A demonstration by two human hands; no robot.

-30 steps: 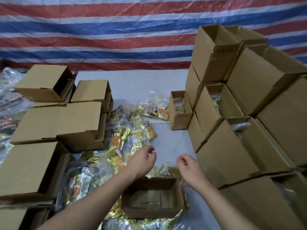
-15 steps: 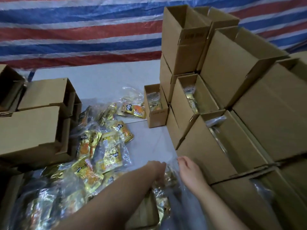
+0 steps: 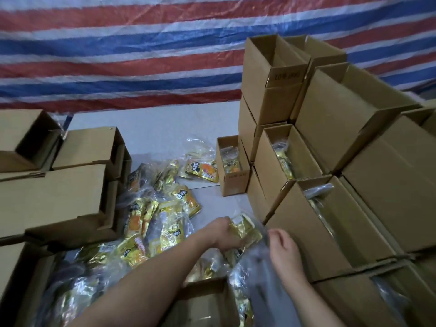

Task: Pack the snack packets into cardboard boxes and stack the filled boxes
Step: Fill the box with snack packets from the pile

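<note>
My left hand (image 3: 226, 234) has its fingers curled round a gold foil snack packet in clear plastic wrap (image 3: 245, 230), held just above the open brown cardboard box (image 3: 203, 300) at the near edge. My right hand (image 3: 283, 251) pinches the wrap beside it. More yellow-and-gold packets (image 3: 162, 220) lie across the white desk (image 3: 153, 133); filled brown boxes (image 3: 330, 185) are stacked on the right.

Dim, flat light overall. Foil packets (image 3: 165, 223) throw small glints. Deep shadow inside the open boxes (image 3: 35, 147). Motion blur on the right hand (image 3: 284, 251). Wide-angle bowing at frame edges; lower corners soft.
</note>
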